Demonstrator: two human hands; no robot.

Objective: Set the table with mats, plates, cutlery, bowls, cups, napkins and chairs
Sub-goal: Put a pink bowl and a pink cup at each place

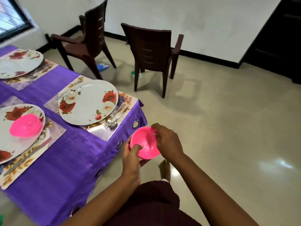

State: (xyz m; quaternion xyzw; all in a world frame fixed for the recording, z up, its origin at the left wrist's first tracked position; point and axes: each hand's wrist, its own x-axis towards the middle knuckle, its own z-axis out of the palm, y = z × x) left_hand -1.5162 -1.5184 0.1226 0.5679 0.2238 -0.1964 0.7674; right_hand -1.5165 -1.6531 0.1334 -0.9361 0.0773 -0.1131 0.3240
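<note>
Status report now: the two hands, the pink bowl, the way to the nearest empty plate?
Left hand and right hand both grip pink bowl, off table corner. Nearest empty plate bare, cutlery beside it. Nothing between.

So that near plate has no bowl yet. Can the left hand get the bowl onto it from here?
Probably yes. The left hand grips the pink bowl beside the table corner, and the plate lies bare, with nothing between them. The right hand also grips the bowl.

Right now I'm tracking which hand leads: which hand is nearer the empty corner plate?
Left. The left hand grips the held pink bowl on the side facing the plate; the right hand grips the bowl's far side.
</note>
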